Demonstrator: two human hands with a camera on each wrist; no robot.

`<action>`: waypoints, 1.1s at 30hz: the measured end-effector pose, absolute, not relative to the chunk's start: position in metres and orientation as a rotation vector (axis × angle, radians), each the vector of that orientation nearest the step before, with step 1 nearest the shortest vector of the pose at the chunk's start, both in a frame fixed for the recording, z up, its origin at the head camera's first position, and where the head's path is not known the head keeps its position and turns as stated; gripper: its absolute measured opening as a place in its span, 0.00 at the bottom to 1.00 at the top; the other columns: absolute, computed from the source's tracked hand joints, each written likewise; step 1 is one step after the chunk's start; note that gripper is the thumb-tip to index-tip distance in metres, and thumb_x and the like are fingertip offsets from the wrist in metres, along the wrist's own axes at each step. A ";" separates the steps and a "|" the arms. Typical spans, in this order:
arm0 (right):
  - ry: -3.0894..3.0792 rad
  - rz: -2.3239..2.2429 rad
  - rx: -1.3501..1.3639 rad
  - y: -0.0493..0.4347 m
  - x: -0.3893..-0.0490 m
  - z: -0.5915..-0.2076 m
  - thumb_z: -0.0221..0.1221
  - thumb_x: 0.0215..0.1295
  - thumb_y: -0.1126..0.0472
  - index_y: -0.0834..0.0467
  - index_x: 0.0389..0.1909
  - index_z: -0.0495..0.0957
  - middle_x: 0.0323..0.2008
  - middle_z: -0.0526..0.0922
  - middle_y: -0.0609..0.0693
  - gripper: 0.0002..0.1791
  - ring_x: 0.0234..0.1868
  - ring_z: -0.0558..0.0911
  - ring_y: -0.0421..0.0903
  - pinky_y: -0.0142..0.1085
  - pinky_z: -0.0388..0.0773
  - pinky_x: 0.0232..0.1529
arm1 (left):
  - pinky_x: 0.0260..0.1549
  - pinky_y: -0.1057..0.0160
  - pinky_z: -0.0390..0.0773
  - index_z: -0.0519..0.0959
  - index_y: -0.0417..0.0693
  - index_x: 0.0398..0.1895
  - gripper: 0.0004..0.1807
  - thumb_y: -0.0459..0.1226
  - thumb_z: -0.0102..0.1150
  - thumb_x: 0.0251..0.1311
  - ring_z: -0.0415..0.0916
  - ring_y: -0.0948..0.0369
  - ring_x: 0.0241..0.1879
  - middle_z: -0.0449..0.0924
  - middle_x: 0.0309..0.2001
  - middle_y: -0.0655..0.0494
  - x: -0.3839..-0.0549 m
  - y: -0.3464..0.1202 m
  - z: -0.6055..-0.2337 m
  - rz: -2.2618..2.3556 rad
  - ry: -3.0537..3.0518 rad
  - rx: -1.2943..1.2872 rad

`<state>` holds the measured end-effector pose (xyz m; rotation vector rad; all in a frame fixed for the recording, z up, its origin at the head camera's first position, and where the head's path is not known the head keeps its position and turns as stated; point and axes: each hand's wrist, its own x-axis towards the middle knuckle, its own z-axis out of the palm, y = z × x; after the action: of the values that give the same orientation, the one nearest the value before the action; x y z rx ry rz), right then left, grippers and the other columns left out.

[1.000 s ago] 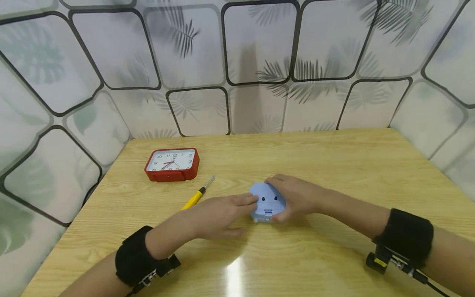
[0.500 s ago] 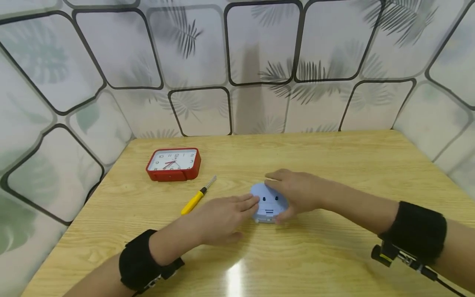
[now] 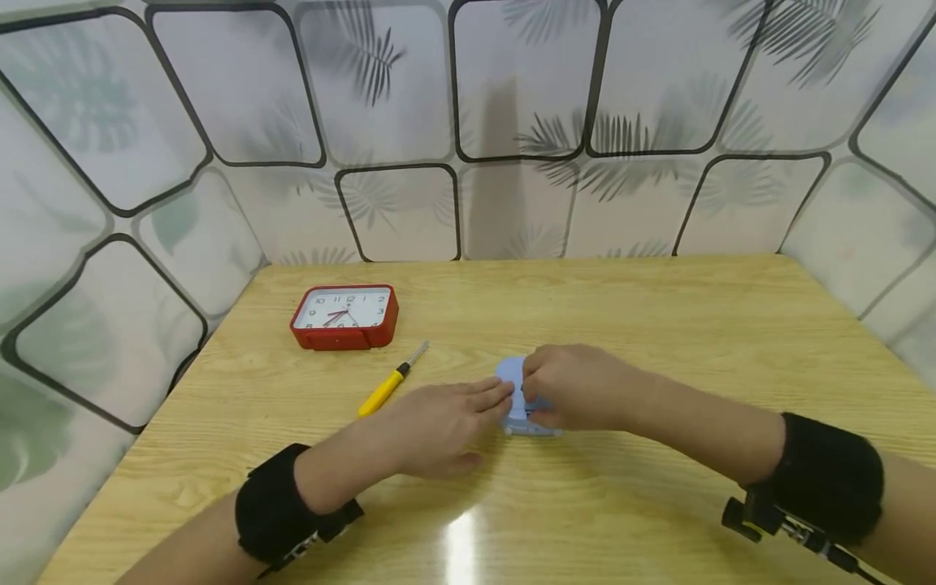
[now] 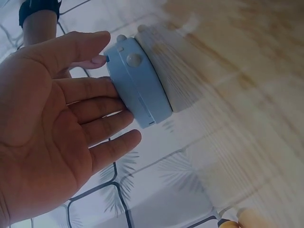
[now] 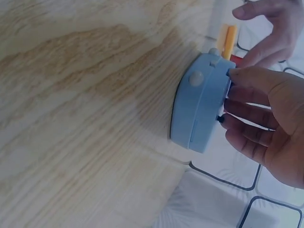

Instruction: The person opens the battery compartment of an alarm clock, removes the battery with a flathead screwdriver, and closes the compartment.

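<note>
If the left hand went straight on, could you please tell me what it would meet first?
Most likely the blue device, which the left hand seems to be touching; the right hand would probably come next, though depth is unclear.

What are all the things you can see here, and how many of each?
Red clock: one, red with white face, back left of the table
Screwdriver: one, yellow handle, between the clock and the left hand
Light-blue device: one, light blue, on the table by both hands
Table: one, pale wood, under everything
Leaf-patterned backdrop: one, mostly white, behind the table
Wristbands: two, black, one per arm
Left hand: one, bare, touching the device
Right hand: one, bare, fingertips on the device
</note>
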<state>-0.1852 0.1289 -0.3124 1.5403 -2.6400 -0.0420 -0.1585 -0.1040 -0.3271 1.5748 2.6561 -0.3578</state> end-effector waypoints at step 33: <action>-2.300 -0.145 1.550 0.128 -0.180 -0.328 0.70 0.50 0.63 0.55 0.21 0.78 0.19 0.73 0.43 0.09 0.21 0.67 0.37 0.26 0.69 0.22 | 0.64 0.57 0.73 0.68 0.43 0.72 0.33 0.48 0.59 0.69 0.60 0.54 0.74 0.63 0.74 0.47 -0.173 -0.110 -0.321 -0.021 2.546 1.562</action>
<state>-0.1795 0.1278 -0.3277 1.5498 -2.3000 -0.1448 -0.1728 -0.1104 -0.3211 1.5620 2.5456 -0.0207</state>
